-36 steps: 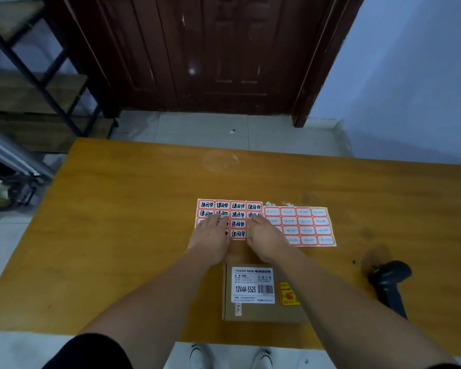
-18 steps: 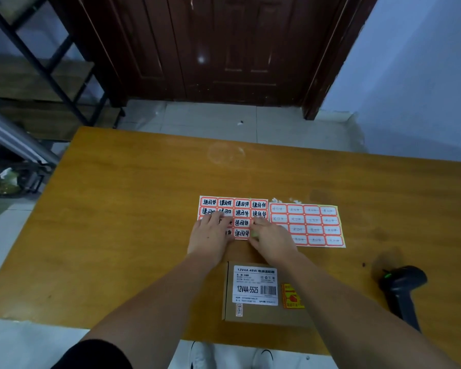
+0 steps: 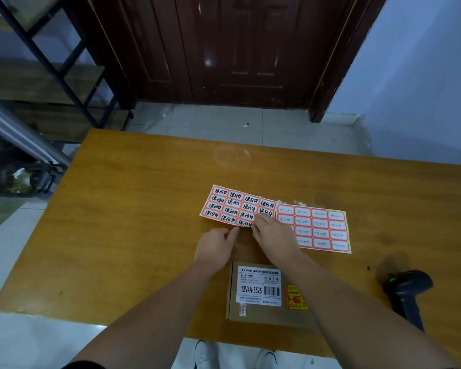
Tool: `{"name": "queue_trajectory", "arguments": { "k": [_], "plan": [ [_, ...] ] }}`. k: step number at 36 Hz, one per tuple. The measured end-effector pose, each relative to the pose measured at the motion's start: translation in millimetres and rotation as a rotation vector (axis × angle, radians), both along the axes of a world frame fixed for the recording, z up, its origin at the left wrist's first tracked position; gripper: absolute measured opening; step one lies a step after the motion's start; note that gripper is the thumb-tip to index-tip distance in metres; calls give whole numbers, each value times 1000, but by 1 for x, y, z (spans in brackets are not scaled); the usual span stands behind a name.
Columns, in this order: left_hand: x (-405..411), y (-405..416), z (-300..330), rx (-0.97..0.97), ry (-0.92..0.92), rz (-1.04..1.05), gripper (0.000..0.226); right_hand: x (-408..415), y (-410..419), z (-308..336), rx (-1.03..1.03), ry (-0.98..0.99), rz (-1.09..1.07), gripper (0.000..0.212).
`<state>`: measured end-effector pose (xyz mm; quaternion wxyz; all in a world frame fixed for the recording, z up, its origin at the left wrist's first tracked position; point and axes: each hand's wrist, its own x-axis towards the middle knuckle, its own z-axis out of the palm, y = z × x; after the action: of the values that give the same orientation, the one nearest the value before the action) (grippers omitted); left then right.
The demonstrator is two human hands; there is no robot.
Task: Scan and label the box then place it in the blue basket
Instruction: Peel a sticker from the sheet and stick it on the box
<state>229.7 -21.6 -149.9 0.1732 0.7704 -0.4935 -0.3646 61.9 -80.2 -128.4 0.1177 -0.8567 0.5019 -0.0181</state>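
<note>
A brown cardboard box (image 3: 258, 312) with a white barcode label lies flat at the table's near edge, between my forearms. Beyond it lies a sheet of red-bordered handwritten labels (image 3: 232, 205), turned askew. My left hand (image 3: 214, 250) pinches the sheet's near edge with thumb and forefinger. My right hand (image 3: 276, 237) has its fingertips curled onto the sheet's near right corner, pinching at a label there. Neither hand touches the box. A black handheld scanner (image 3: 407, 288) lies to the right. No blue basket is in view.
A second sheet of red-bordered labels (image 3: 321, 227) lies beside the first, partly under my right hand. The wooden table (image 3: 133, 225) faces a dark door (image 3: 224, 49). A metal shelf frame (image 3: 51, 62) stands at the left, and my shoes show below the table edge.
Both hands lay flat on the handwritten sheet before. My left hand has drawn back to its near edge, my right fingers have curled at the corner, and the sheet has turned askew.
</note>
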Motion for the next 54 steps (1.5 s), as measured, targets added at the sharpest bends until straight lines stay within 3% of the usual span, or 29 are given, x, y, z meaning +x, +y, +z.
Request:
{"name": "queue_trajectory", "arguments": {
  "k": [4,9,17,21,32,40,54],
  "plan": [
    [-1,-9,2,33,216,147,48,7,-1,4,-13,-94,25,28],
    [1,-20,6,4,519,384,14,13,5,8,-57,-189,110,15],
    [-2,-17,9,-23,698,452,3,19,10,6,9,-343,-18,19],
    [-3,-12,12,-7,771,455,9,18,12,8,59,-408,-107,27],
    [-1,-2,16,79,887,386,23,14,15,6,131,-427,-213,24],
    [0,0,16,72,837,383,18,15,17,11,183,-483,-254,39],
    [1,2,23,-37,709,266,12,19,23,18,197,-481,-214,29]
  ]
}}
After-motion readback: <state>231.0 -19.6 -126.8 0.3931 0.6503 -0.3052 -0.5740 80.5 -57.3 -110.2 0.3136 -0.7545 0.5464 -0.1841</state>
